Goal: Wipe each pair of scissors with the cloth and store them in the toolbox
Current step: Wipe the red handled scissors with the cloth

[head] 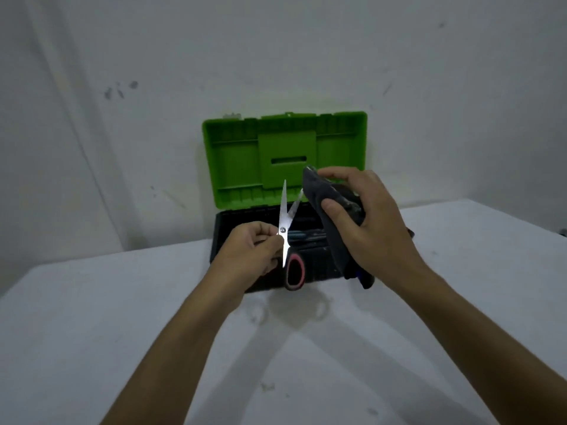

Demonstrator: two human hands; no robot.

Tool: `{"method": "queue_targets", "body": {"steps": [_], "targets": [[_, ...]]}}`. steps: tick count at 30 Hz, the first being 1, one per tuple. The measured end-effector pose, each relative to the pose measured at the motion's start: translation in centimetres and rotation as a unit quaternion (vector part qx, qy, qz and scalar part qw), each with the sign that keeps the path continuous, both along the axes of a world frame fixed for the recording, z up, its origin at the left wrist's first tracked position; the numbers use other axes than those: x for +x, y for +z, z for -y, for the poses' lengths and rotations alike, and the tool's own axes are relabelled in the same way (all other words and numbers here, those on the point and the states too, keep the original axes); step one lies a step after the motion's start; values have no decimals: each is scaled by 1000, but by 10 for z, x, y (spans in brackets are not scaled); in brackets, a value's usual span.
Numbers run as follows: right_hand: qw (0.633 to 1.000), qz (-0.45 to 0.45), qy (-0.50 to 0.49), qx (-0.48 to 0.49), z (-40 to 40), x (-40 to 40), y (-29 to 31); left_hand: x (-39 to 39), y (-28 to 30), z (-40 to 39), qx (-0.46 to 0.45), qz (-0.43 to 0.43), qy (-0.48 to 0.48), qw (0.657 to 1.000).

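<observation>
Left hand (254, 246) curls its fingers round the scissors (284, 223) by the handle end, blades parted and pointing up, held above the front of the toolbox (245, 216). Right hand (365, 216) grips the dark cloth (329, 216), thumb pressed on it, fingers curled over the top, wrapping one blade tip. The toolbox stands at the tabletop's (122, 317) far edge, its green lid (285, 157) upright against the wall (276, 56).
</observation>
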State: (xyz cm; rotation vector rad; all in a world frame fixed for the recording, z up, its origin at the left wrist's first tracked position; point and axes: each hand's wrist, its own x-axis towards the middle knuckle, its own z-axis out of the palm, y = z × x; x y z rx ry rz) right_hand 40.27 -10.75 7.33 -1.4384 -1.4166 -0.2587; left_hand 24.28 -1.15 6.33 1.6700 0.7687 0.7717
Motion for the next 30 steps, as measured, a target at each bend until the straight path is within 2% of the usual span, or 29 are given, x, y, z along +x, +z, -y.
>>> {"method": "queue_targets", "body": {"steps": [8,14,20,24,28,30], "targets": [[998,26,20,56,-31,-22,22,-19,13,-11,37,79,25,996],[992,114,53,19,-23,-22,20,-25,19,-10,74,78,44,993],[991,110,79,21,-24,-27,19,-31,24,-6,123,100,27,987],[992,101,56,48,-22,-20,24,-35,30,-6,147,104,5,984],[992,94,-25,86,-21,-3,27,-36,28,-8,117,80,-24,990],[991,97,-24,93,-19,-2,27,-35,28,-8,109,76,-33,991]]}}
